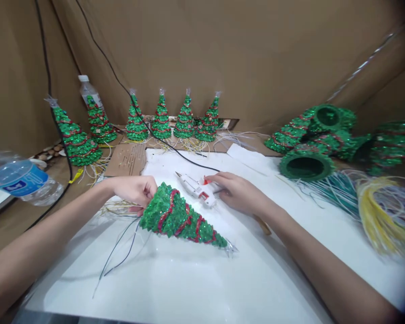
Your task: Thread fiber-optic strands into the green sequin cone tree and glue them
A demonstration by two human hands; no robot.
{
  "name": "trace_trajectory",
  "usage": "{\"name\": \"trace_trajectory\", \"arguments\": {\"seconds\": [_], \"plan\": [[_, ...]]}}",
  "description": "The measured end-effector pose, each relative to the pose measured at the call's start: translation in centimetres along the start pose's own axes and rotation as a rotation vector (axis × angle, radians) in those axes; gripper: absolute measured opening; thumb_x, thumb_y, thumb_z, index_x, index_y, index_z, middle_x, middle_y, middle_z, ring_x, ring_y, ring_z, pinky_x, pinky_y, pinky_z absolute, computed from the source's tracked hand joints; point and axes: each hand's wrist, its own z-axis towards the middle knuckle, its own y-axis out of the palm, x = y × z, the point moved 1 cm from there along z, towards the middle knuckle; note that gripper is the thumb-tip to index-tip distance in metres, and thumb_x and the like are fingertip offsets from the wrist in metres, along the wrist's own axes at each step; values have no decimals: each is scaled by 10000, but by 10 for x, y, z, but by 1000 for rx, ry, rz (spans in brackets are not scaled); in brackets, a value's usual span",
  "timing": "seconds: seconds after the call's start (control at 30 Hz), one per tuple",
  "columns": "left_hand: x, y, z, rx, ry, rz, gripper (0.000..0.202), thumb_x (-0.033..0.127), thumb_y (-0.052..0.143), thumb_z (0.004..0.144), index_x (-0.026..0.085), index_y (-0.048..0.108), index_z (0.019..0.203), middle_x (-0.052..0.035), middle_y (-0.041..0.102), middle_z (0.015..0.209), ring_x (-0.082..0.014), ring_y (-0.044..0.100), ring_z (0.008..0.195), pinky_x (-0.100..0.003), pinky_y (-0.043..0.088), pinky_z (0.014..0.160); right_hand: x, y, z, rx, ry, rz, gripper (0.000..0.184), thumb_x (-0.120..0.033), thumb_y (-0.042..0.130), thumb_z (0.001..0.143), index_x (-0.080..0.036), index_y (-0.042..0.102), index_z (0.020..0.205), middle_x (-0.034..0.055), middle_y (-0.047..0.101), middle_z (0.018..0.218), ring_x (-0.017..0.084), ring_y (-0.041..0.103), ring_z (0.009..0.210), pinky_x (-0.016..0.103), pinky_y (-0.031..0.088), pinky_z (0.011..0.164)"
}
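My left hand (pixel 137 192) is closed at the wide base of a small green glitter Christmas tree (pixel 182 216) with red garland, which lies tilted with its clear star tip toward the right. Thin wires (pixel 121 247) trail from the base, dark and yellowish; my fingertips are partly hidden behind it. A white hot glue gun (pixel 197 191) with red parts is just beyond the tree, its nozzle pointing up and left. My right hand (pixel 238 193) has its fingers bent around the glue gun's rear part, close to the red trigger.
Several finished-looking trees (pixel 161 117) stand along the back on cardboard. Hollow trees (pixel 307 164) are piled at right beside bundles of wires (pixel 380 216). A water bottle (pixel 27 180) lies at left; another bottle (pixel 89 92) stands behind. A black cord (pixel 185 157) crosses the white sheet (pixel 189 279).
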Motion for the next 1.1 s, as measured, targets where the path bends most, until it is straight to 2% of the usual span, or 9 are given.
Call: {"name": "trace_trajectory", "arguments": {"seconds": [0.17,0.23,0.37,0.47,0.57,0.67,0.77,0.93,1.1], "plan": [[0,1,0,12,-13,8,229,2,500,668,127,653,553,7,588,419,-58,452,314,-124,338,328,-7,1,2,108,-58,-220,459,-55,439,780,-192,597,1189,115,620,1031,231,582,910,330,452,758],[0,1,0,16,-8,17,221,3,500,658,126,637,536,9,578,412,-54,439,308,-123,337,329,-10,-3,1,164,-40,-238,398,-94,474,783,-204,620,1136,99,631,984,223,584,868,310,432,718],[0,2,0,5,2,11,223,-6,495,644,131,601,503,25,532,372,-54,420,296,-125,327,327,-19,-20,-4,397,59,2,234,-194,534,774,-199,647,979,66,676,891,202,616,801,278,419,655],[1,2,0,2,2,6,230,-6,489,656,130,601,508,21,536,377,-57,430,302,-127,330,329,-28,-36,-11,523,86,224,97,-244,571,729,-192,624,792,23,675,729,164,609,643,261,419,596],[0,3,0,10,17,4,230,4,492,666,127,608,509,15,546,382,-56,429,302,-124,329,328,-38,-48,-17,518,61,305,40,-224,569,691,-193,592,683,-11,624,594,125,545,504,240,385,509],[0,3,0,19,15,7,223,5,485,652,123,625,524,13,561,396,-54,438,309,-116,336,333,-47,-53,-21,492,-15,298,53,-228,572,686,-193,585,648,-13,615,567,114,532,477,231,378,493],[0,3,-1,31,-2,15,220,1,465,619,120,631,539,18,573,416,-54,442,316,-118,350,339,-56,-51,-22,491,-77,248,120,-283,583,735,-191,597,658,-12,609,568,111,529,483,231,370,502],[0,2,-1,48,-3,33,217,-4,463,588,123,622,511,37,545,389,-49,424,316,-120,341,333,-68,-47,-20,497,-99,113,232,-318,628,797,-181,582,615,-37,516,495,79,435,437,222,288,464],[-2,2,-1,42,-4,-5,256,-4,444,598,129,654,533,41,568,392,-42,430,293,-109,331,322,-69,-43,-20,513,-132,79,285,-383,627,812,-173,587,623,-25,541,505,77,438,438,218,270,469]]}}
